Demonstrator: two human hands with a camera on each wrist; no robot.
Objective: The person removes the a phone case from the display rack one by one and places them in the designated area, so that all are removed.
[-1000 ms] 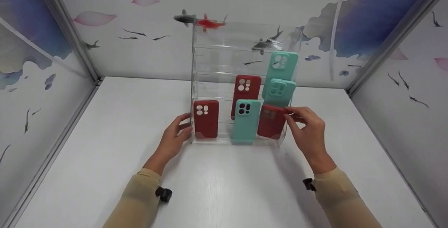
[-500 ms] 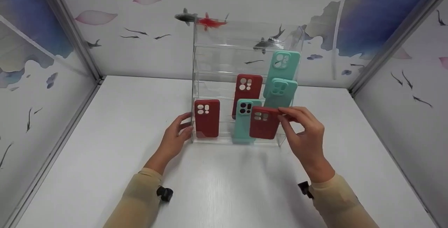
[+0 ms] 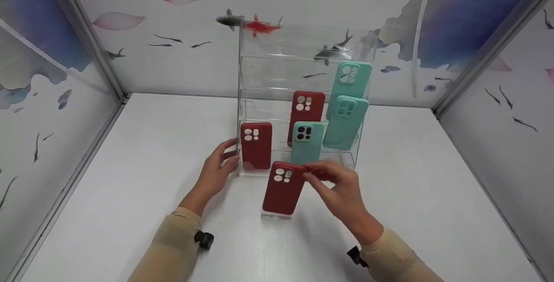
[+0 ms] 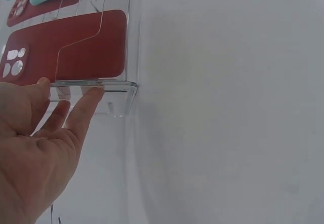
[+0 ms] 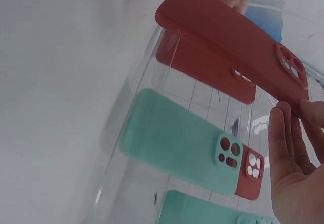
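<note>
My right hand (image 3: 339, 191) pinches the top right corner of a red phone case (image 3: 283, 190) between thumb and fingertips. The case hangs tilted in front of the clear display rack (image 3: 268, 72), low over the table. In the right wrist view this red case (image 5: 228, 41) overlaps another behind it. My left hand (image 3: 216, 167) touches the rack's left side with fairly straight fingers, beside a second red case (image 3: 256, 148) in the bottom row. A turquoise case (image 3: 306, 141) stands in the bottom row's middle, its lower part hidden behind my right hand and the held case.
Behind the middle turquoise case stands another red case (image 3: 307, 104). Two more turquoise cases, an upper one (image 3: 352, 76) and a lower one (image 3: 346, 126), overlap at the rack's right. Patterned wall panels enclose the white table (image 3: 164, 130).
My right hand has taken the red case out of the rack's bottom right spot and brought it left and toward me. The lower turquoise case is now fully uncovered. The left hand stays put.
</note>
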